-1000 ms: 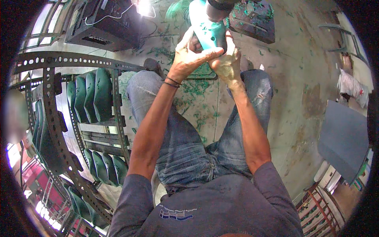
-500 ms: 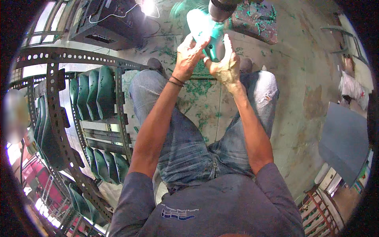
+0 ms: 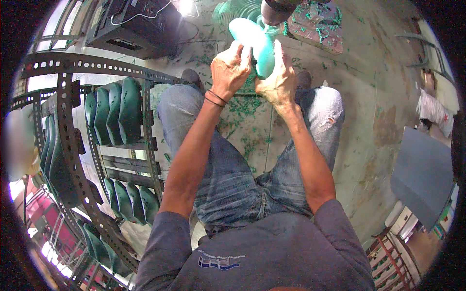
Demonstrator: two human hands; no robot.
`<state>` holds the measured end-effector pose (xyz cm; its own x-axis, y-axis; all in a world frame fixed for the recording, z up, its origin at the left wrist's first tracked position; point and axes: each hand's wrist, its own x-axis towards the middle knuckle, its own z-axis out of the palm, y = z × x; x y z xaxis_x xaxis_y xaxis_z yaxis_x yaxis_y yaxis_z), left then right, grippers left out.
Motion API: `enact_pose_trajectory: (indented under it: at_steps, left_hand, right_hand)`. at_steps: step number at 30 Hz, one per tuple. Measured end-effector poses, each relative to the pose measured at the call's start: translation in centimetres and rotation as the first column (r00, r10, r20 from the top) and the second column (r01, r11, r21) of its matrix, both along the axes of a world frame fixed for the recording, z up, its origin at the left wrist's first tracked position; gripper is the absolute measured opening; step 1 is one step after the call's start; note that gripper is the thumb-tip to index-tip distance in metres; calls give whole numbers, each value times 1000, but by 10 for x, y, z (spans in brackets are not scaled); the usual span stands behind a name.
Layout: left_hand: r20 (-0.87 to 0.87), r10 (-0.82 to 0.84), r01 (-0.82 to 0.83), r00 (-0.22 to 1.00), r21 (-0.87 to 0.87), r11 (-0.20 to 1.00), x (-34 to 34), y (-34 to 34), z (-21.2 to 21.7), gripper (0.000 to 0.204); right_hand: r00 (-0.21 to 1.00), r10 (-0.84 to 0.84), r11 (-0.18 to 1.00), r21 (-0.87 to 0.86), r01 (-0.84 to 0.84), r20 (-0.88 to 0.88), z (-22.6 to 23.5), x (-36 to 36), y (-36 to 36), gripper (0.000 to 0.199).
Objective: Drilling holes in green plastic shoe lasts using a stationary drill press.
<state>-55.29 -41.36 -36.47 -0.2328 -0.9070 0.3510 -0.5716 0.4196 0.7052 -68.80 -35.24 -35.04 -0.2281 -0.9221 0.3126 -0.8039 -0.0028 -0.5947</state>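
Hands, two — left hand (image 3: 230,71), right hand (image 3: 278,83) — grasping one smooth, teal, elongated, rounded piece (image 3: 261,51) near one dark cylindrical machine part (image 3: 276,13). Dark perforated-metal rack (image 3: 64,131), upper tier: four dark-green curved pieces (image 3: 130,114).

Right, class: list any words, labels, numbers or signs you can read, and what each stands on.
Grey shirt: small lettering beside a blue emblem, too small to read.
Dark box, upper left: a pale patch, perhaps a label, unreadable.
White cloth, right: a red mark, no readable lettering.
Held green piece: no lettering visible.
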Motion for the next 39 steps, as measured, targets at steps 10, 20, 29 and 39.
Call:
enact_pose_trajectory:
  at_steps: [10,20,29,39]
  left_hand:
    - [-498,140,160,856,512,844,-6,6,-10,22]
    - [-699,232,378,676,600,705,1,-3,2,36]
    - [-763,147,479,629,529,701,3,-3,9,46]
    - [-834,-60,622,548,359,696,-9,4,31,71]
  right_hand:
    - [999,4,991,-130,1,40,-20,-4,0,86]
    - [959,-27,990,141,-14,282,1,0,1,90]
    - [952,58,998,-45,-46,302,-6,-5,2,90]
    - [977,149,988,-67,-141,151,0,-14,4,80]
